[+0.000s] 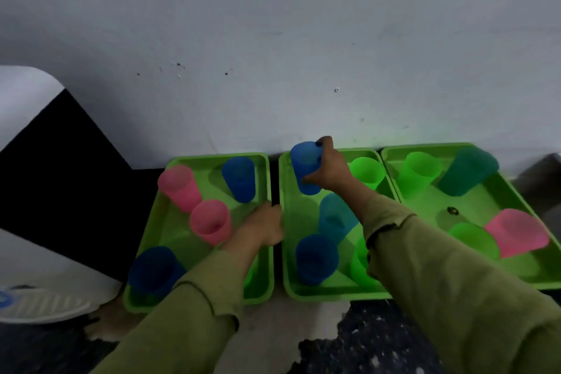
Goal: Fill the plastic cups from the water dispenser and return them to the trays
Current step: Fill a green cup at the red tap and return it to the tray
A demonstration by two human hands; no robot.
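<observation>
Right hand [326,171] grips blue cup [305,170] (above middle tray [288,252]).

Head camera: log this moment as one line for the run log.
right hand: grips blue cup, far-left corner of middle tray | left hand: at right rim of left tray, grip unclear

Wall [273,39]: pale grey, pitted with small dark marks and holes.
Black panel [60,176]: sat low at left, against wall.
Speckled surface [364,349]: dark, white-flecked, bottom edge.
Round object [452,210]: small, dark, unidentified.
</observation>
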